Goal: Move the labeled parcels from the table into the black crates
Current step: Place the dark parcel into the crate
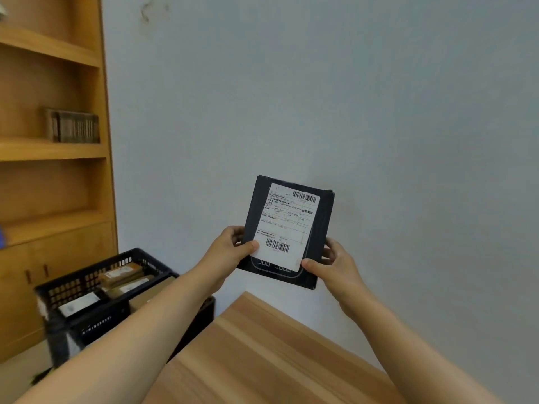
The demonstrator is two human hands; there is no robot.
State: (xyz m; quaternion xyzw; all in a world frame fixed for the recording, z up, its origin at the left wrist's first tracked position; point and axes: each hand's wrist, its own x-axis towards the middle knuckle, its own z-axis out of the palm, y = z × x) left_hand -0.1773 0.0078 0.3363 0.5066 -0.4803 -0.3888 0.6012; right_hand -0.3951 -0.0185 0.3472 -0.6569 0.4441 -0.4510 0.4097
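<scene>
Both hands' grip, left hand, right hand, pinching black parcel, barcoded label

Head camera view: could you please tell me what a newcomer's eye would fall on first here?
First, the black parcel with its white shipping label, held up before the grey wall by the left hand and right hand at its lower corners. Next, lower left beside the wooden table, the black crate already holding labeled parcels, with a wooden bookshelf behind it.
</scene>
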